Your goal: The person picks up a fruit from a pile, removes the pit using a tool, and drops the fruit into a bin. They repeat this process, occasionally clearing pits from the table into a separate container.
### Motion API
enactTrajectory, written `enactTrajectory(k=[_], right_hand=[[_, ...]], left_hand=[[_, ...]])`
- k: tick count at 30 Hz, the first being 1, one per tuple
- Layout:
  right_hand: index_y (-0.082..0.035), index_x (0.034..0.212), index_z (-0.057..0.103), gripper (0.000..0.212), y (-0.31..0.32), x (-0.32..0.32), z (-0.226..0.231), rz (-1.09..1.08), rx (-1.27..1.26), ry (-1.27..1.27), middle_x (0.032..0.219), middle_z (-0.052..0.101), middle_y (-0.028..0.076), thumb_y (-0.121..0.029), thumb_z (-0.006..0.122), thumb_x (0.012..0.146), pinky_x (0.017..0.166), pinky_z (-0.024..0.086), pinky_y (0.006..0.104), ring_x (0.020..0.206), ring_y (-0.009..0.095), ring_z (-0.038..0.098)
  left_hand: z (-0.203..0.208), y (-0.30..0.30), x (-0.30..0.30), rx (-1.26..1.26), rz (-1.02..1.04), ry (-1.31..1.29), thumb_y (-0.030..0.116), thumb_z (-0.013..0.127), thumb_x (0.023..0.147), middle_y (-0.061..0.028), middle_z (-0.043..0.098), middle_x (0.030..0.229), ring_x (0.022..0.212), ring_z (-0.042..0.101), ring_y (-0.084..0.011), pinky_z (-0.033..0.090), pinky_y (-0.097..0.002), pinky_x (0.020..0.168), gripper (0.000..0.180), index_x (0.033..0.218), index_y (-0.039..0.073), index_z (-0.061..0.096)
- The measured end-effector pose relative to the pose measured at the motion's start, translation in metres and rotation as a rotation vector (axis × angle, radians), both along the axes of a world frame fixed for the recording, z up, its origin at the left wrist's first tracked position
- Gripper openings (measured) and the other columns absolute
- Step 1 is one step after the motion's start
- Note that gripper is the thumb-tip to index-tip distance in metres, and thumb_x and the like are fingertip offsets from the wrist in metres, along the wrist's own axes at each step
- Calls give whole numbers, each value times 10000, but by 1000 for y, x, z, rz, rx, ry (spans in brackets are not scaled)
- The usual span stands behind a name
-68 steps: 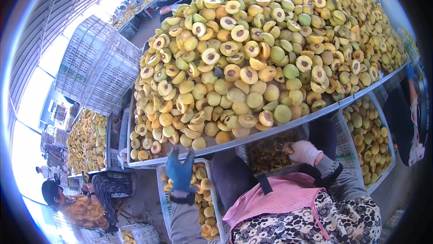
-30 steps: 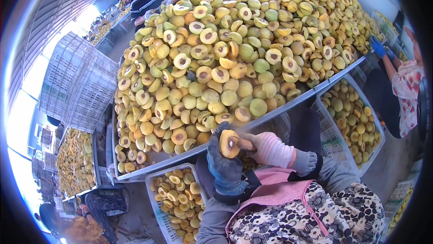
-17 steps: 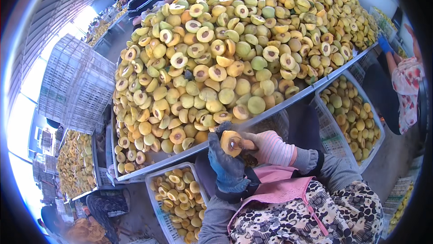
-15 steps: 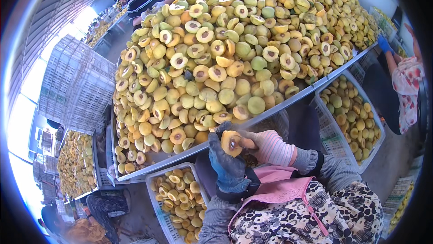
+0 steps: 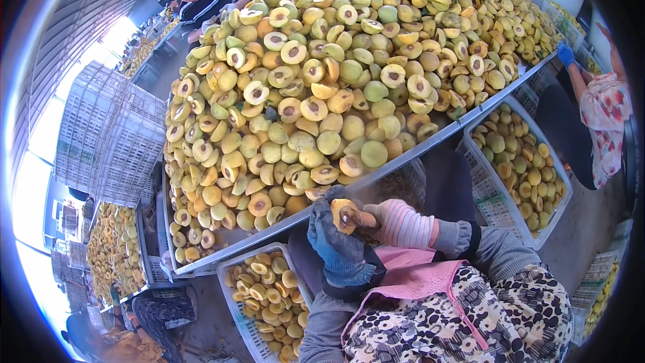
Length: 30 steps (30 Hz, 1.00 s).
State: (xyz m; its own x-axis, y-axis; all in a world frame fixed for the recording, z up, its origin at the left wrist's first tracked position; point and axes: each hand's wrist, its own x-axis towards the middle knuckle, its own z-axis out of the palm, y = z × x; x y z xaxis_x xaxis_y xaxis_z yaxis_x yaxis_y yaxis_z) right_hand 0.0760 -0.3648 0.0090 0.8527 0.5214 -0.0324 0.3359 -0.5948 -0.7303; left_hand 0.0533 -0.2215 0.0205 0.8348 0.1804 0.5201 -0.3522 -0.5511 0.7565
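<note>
Daylight glares white along the left edge. The ribbed roof [image 5: 74, 4] curves with distortion; black fills the corners.

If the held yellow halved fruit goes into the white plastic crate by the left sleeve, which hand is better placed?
Probably the blue-gloved left hand: it grips the yellow halved fruit and is nearer the white plastic crate. The striped-gloved right hand is at the fruit's cut side, farther away.

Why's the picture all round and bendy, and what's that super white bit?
Head view: it looks fisheye, curving the roof and blackening the corners; head view: daylight glares white at the left, hiding detail; head view: the left hand's fruit looks clearer than the hazy person lower left.
</note>
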Motion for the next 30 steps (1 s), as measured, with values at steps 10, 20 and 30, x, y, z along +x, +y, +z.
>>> enactTrajectory(k=[10,20,30], right_hand=[[-153,1116,628,281,-10,-5,3,22,-153,0,752,648,164,-258,587,859,583,479,453,658,381,625],[-135,1102,670,292,-10,4,-22,83,-141,167,852,672,183,-285,583,867,699,513,447,781,395,644],[-40,972,644,250,-47,55,-117,-45,-656,82,859,685,212,-236,554,846,764,505,494,870,389,657]], left_hand=[[10,-2,8,-384,-115,92,156,631,940,-55,675,950,777,644,-181,531,-320,742,219,1067,-20,600],[-29,69,9,-1249,-18,324,310,544,958,-100,616,1090,965,616,-224,533,-363,822,360,1201,45,529],[-84,320,-176,-508,806,169,352,489,1008,-64,659,908,757,604,-176,510,-301,666,367,1087,20,625]])
